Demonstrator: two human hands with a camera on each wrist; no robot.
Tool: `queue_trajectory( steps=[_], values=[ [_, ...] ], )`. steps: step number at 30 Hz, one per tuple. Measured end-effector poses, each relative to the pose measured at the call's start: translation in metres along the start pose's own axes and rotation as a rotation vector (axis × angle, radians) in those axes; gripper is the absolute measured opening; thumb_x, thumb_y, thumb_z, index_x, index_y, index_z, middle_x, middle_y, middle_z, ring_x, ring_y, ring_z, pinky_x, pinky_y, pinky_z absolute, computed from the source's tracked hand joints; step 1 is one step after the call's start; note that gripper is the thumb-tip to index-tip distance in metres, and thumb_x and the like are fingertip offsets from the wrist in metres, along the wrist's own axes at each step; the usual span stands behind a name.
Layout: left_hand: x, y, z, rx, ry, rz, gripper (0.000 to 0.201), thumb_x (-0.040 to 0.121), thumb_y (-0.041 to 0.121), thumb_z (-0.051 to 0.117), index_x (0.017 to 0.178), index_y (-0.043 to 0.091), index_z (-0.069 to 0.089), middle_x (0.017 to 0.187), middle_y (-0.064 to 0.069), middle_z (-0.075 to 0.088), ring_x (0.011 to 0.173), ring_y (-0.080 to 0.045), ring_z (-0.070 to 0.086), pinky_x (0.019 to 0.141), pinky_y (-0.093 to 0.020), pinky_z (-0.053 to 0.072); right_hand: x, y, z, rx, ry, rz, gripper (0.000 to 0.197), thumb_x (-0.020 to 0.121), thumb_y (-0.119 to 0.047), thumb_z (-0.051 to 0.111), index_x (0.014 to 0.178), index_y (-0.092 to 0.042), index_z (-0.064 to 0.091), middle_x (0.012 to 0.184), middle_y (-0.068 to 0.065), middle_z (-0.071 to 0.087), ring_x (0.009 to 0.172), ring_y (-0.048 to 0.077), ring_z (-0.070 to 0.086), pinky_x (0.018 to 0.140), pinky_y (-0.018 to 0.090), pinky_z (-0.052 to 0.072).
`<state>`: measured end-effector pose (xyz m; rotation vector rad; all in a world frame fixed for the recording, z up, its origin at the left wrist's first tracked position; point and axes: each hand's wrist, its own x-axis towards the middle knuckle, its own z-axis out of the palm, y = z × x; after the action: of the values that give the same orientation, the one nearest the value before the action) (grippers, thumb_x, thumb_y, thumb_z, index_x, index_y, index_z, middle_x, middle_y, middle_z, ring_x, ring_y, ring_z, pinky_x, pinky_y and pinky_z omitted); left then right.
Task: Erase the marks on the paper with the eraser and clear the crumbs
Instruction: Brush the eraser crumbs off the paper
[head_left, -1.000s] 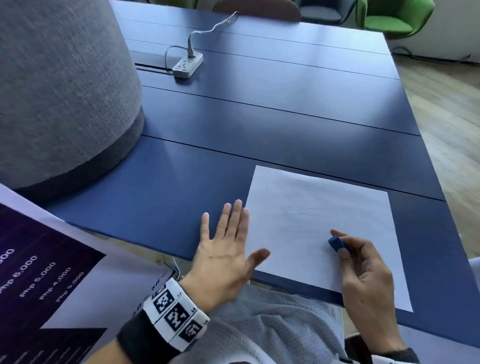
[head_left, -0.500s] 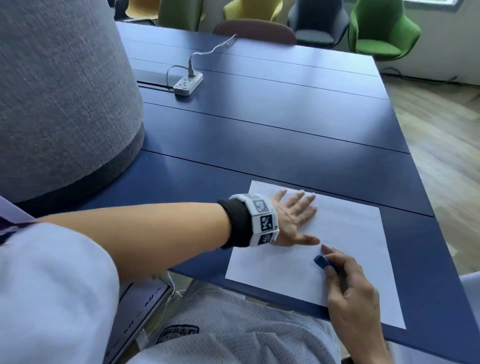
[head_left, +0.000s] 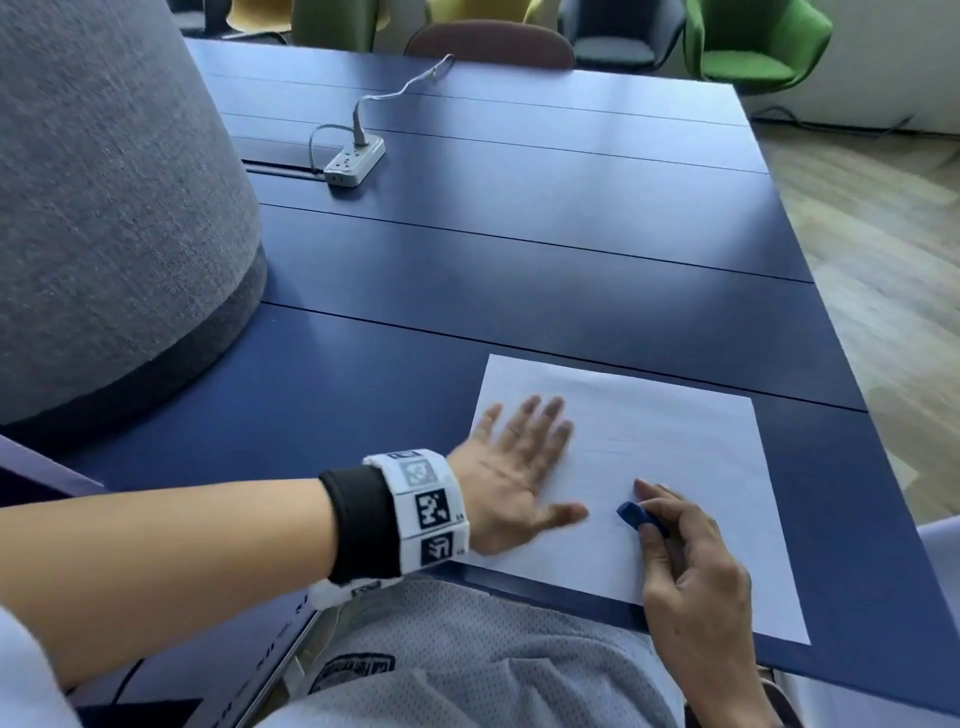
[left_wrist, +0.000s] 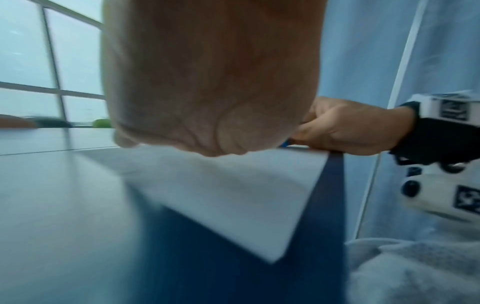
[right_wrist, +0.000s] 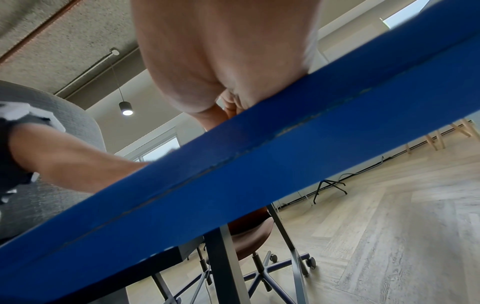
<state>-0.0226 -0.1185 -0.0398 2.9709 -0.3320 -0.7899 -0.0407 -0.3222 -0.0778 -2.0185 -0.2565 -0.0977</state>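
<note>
A white sheet of paper (head_left: 670, 467) lies on the blue table (head_left: 519, 270) near its front edge, with only faint grey marks on it. My left hand (head_left: 519, 467) lies flat on the sheet's left part, fingers straight and blurred by motion. My right hand (head_left: 685, 551) pinches a small blue eraser (head_left: 635, 514) between thumb and forefinger, its tip on the paper just right of my left thumb. In the left wrist view the paper (left_wrist: 233, 189) runs to the table's edge and a sliver of the eraser (left_wrist: 285, 142) shows under my right hand (left_wrist: 345, 127). No crumbs are visible.
A big grey fabric-covered cylinder (head_left: 104, 208) stands at the table's left. A white power strip (head_left: 355, 161) with its cable lies at the back. Chairs (head_left: 748, 47) line the far side. A printed poster edge sits at the lower left, and wooden floor (head_left: 883, 260) lies to the right.
My left hand went from the bare table onto the paper's middle, then slid back left across the sheet. The right hand kept the eraser on the paper, almost still.
</note>
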Motion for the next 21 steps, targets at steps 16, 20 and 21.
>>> queue_trajectory(
  steps=[16, 20, 21],
  values=[
    [0.003, -0.052, -0.011, 0.123, 0.044, -0.366, 0.104, 0.072, 0.079, -0.013, 0.146, 0.008, -0.028, 0.155, -0.009, -0.034, 0.141, -0.021, -0.035, 0.109, -0.060, -0.024, -0.002, 0.003, 0.001, -0.023, -0.015, -0.048, 0.027, 0.086, -0.002, 0.064, 0.100, -0.026, 0.062, 0.117, -0.011, 0.061, 0.114, 0.004, 0.058, 0.098, 0.010, 0.042],
    [0.005, -0.027, -0.010, 0.186, 0.031, 0.030, 0.086, 0.084, 0.074, -0.003, 0.151, 0.024, -0.023, 0.156, 0.001, -0.033, 0.142, -0.015, -0.033, 0.112, -0.056, -0.021, -0.002, 0.003, 0.000, -0.052, -0.015, -0.059, 0.026, 0.086, -0.003, 0.064, 0.102, -0.024, 0.063, 0.117, -0.013, 0.060, 0.116, 0.008, 0.058, 0.099, 0.014, 0.043],
    [0.003, -0.026, -0.006, 0.189, 0.000, 0.057, 0.083, 0.088, 0.073, 0.001, 0.152, 0.024, -0.022, 0.156, 0.002, -0.032, 0.143, -0.014, -0.031, 0.113, -0.055, -0.021, -0.002, 0.003, 0.000, -0.055, -0.013, -0.060, 0.026, 0.086, -0.002, 0.065, 0.101, -0.023, 0.063, 0.116, -0.015, 0.060, 0.116, 0.009, 0.058, 0.099, 0.011, 0.042]
  ],
)
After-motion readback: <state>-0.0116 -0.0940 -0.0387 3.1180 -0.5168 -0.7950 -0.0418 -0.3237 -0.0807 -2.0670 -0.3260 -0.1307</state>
